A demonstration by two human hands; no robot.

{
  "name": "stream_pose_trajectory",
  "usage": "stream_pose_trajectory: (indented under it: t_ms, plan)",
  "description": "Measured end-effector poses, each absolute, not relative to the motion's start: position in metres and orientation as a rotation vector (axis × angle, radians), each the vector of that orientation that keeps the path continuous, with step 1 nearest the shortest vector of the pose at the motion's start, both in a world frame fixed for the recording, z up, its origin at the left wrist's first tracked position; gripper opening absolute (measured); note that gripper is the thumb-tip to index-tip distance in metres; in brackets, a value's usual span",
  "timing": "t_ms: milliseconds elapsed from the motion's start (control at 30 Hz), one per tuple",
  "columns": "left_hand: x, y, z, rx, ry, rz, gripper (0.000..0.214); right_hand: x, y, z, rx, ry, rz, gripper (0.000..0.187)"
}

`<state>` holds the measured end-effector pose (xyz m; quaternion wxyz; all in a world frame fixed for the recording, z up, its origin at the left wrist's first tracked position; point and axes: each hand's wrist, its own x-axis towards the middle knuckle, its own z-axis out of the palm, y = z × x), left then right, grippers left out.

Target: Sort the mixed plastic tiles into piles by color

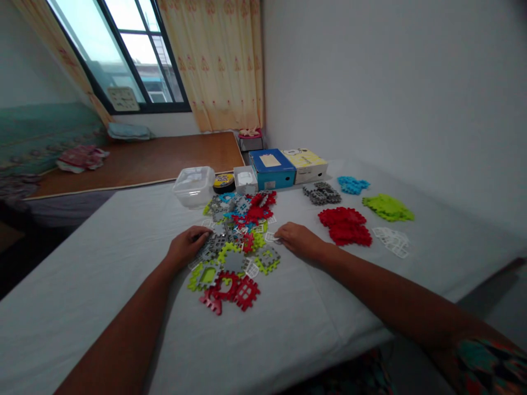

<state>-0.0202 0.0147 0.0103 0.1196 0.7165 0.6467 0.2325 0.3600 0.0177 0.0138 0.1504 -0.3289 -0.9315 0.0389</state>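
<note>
A mixed heap of plastic interlocking tiles (pixel 236 241) in red, grey, green, blue and white lies in the middle of a white-covered table (pixel 102 263). My left hand (pixel 187 247) rests at the heap's left edge, fingers curled on a grey tile (pixel 214 245). At the heap's right edge my right hand (pixel 298 240) has its fingertips pinched on a small white tile (pixel 271 237). To the right lie sorted piles: red (pixel 345 225), grey (pixel 321 192), blue (pixel 352 185), green (pixel 387 207) and white (pixel 392 241).
A clear plastic tub (pixel 194 186), a round tin (pixel 224 182), a small white box (pixel 245 180), a blue box (pixel 272 168) and a yellow-white box (pixel 307 164) line the table's far edge. Beyond it is a wooden platform (pixel 144 159) under a window; a white wall stands at the right.
</note>
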Motion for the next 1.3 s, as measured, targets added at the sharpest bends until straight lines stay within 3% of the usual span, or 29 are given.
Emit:
stream_pose_trajectory:
  t_ms: [400, 667, 867, 1067, 1300]
  plan:
    - [-0.027, 0.019, 0.011, 2.119, 1.910, 0.648, 0.049, 0.406, -0.007, 0.044, -1.017, -2.501, 0.275, 0.021]
    - [-0.031, 0.024, 0.009, 2.111, 1.952, 0.586, 0.050, 0.571, -0.028, 0.042, -1.660, -1.610, 0.037, 0.022]
    - [-0.031, 0.026, 0.011, 2.131, 1.965, 0.579, 0.049, 0.652, -0.044, 0.007, -1.983, -1.550, -0.094, 0.026]
    - [-0.029, 0.024, 0.010, 2.143, 1.981, 0.571, 0.049, 0.601, -0.027, 0.030, -1.907, -1.644, -0.228, 0.030]
    - [-0.024, 0.018, 0.009, 2.144, 1.919, 0.660, 0.046, 0.431, 0.006, 0.041, -1.121, -2.400, 0.267, 0.026]
